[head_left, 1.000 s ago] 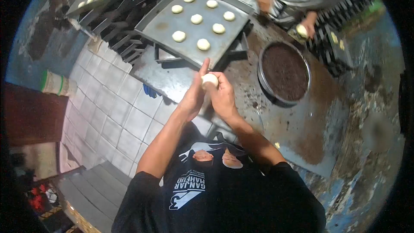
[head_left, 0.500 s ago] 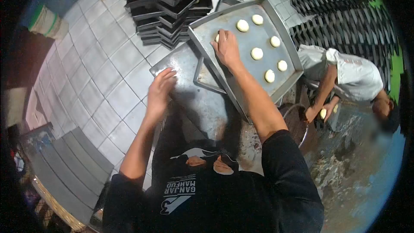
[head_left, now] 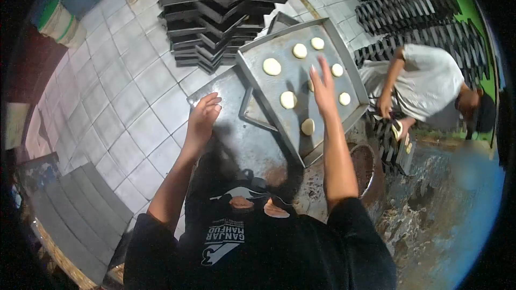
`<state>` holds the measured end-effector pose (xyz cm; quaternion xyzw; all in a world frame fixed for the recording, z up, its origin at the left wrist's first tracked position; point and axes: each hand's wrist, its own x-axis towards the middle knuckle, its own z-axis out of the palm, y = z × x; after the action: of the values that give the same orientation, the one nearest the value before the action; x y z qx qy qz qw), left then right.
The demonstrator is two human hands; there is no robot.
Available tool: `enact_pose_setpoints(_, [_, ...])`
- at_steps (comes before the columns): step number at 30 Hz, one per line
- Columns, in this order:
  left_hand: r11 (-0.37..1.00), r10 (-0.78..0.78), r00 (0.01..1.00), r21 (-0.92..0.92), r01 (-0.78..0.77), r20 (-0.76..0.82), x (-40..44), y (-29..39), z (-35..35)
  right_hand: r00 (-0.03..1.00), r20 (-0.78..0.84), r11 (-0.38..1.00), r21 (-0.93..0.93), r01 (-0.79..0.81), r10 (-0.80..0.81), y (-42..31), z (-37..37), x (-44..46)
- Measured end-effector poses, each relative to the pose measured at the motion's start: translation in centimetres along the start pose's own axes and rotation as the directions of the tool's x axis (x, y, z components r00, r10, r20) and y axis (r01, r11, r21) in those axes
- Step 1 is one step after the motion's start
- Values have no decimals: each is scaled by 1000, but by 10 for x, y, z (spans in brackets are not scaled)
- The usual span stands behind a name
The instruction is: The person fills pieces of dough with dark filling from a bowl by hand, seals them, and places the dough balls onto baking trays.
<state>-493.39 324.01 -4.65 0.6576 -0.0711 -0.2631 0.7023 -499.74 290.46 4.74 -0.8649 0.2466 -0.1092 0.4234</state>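
Observation:
Several pale round dough pieces (head_left: 288, 100) lie spaced out on a square metal tray (head_left: 277, 41). Over the tray, my right hand (head_left: 323, 88) is open with its fingers stretched out, hiding part of one dough piece. My left hand (head_left: 203, 121) hangs to the left of the tray above the metal table (head_left: 220, 91), fingers apart and nothing in it. A flatter dough piece (head_left: 272, 66) lies near the tray's left corner. Beneath the tray, the edge of another metal tray (head_left: 257, 111) shows.
Stacked dark pans (head_left: 209, 21) stand beyond the table. A round container of dark crumbs (head_left: 363, 166) is at the right, partly behind my right arm. Beside it, a person in a light shirt (head_left: 430, 80) bends forward, holding a pale piece. Grey boards (head_left: 80, 209) lie at the lower left.
My right hand has let go of the dough piece at the tray's left corner and moved right across the tray with its fingers spread. The left hand has barely moved.

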Motion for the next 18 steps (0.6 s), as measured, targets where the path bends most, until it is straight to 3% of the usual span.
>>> enact_pose_setpoints(1, [999,11,1000,-35,-11,8,-3,4,9,987,-148,985,-170,32,-58,11,-19,-38])
enact_pose_setpoints(2, [999,3,1000,-51,-2,19,-6,4,16,932,-359,936,-343,-79,-53,19,-26,-82])
enact_pose_setpoints(3, [998,-4,1000,-64,6,30,-10,0,21,866,-474,868,-485,-107,-159,53,-29,-125])
enact_pose_setpoints(4, [997,-13,999,-71,16,39,-16,-4,25,824,-566,913,-351,-207,-30,64,-25,-166])
enact_pose_setpoints(5, [999,-21,999,-39,23,48,-24,-6,32,737,-603,902,-65,-426,305,59,-14,-197])
enact_pose_setpoints(6, [999,-39,998,-11,40,56,-35,-7,41,687,-510,799,2,-601,518,89,-4,-221])
enact_pose_setpoints(7, [999,-50,997,24,48,65,-44,-7,50,689,-283,744,301,-596,667,125,9,-239])
enact_pose_setpoints(8, [997,-56,996,65,51,76,-50,-6,58,805,-119,683,608,-404,581,120,20,-248])
enact_pose_setpoints(9, [996,-71,993,51,67,89,-57,-6,69,766,135,237,904,-355,629,117,28,-248])
enact_pose_setpoints(10, [998,-50,993,52,45,104,-64,-8,77,812,140,101,966,-238,567,128,38,-245])
enact_pose_setpoints(16, [995,60,981,72,-74,182,-107,4,99,929,66,34,996,-85,364,148,27,-255])
enact_pose_setpoints(18, [994,71,983,68,-83,171,-117,7,88,933,58,19,997,-70,354,101,-3,-279])
